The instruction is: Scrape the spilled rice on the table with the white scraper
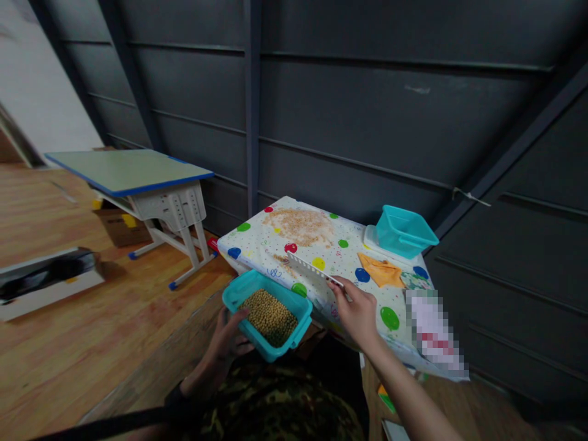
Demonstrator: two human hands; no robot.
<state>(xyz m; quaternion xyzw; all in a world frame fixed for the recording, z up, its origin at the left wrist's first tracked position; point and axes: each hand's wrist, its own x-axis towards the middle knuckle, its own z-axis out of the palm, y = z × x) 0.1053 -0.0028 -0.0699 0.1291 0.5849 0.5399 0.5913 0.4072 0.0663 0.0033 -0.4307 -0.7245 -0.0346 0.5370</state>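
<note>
My left hand (229,337) grips the side of a turquoise plastic tub (303,331), its thumb over the rim. Round yellowish beans (271,312), which look like soybeans, lie inside. The tub is held at the table's front edge. In my right hand (357,309) is a thin, flat white strip (312,267) with a row of notches or dark marks along it, pinched at its near end. The strip's far end is over the tablecloth, beside a few tan grains (285,263). Farther back, a patch of small tan grains (301,226) is spread on the cloth.
A second turquoise tub (404,233) stands on a whitish lid at the table's right. Near it lie an orange cloth (381,269) and a blurred-out packet (434,331). A school desk (133,171) and an open box (50,282) are left. A dark panelled wall (344,116) rises behind.
</note>
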